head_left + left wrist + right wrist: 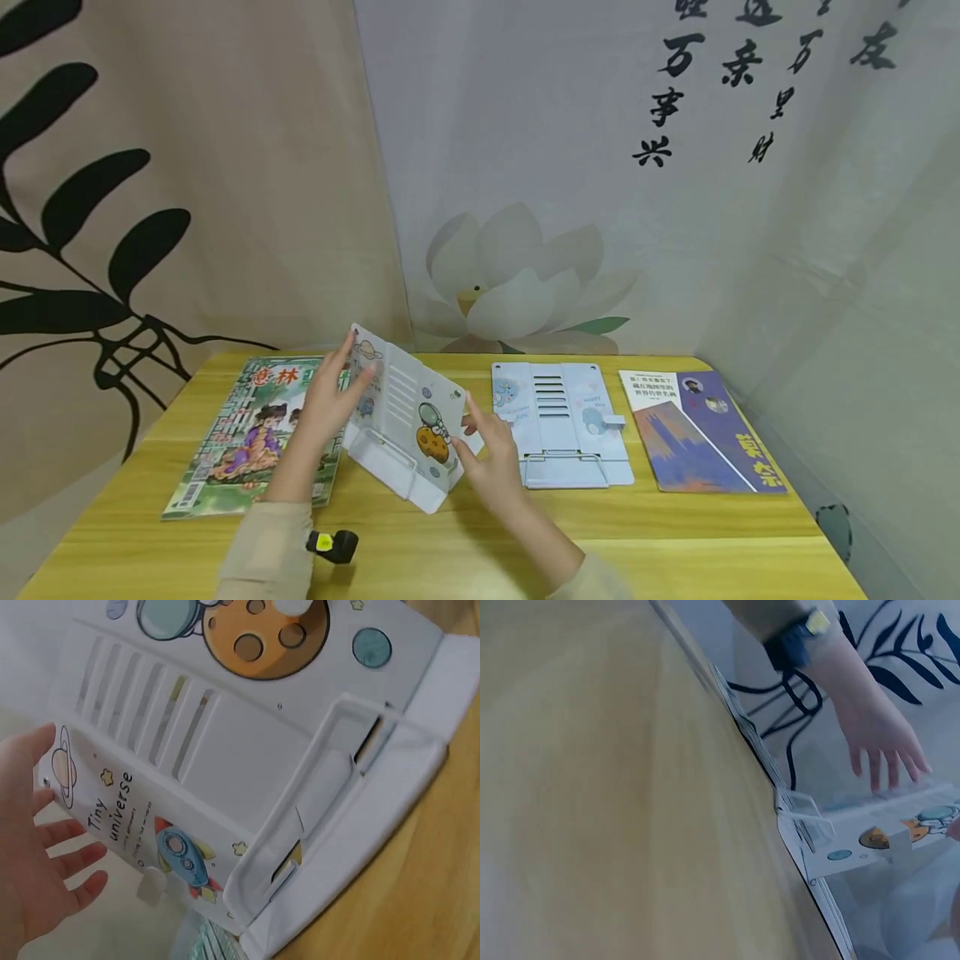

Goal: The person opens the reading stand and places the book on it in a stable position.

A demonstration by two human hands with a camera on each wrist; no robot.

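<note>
A white book stand printed with planets and a rocket is held tilted above the table, its lower ledge and wire page holder towards the front. My left hand grips its upper left corner, thumb at the front and the other fingers around the edge, as the left wrist view shows. On the opposite edge, my right hand holds the side panel between thumb and fingers. Only a bit of that hand shows at the border of the right wrist view. A second, pale blue book stand lies flat on the right.
On the left of the wooden table lies a magazine with a colourful cover. A purple and white book is at the right. Behind the table hangs a printed curtain. A black wrist camera sits by the left sleeve.
</note>
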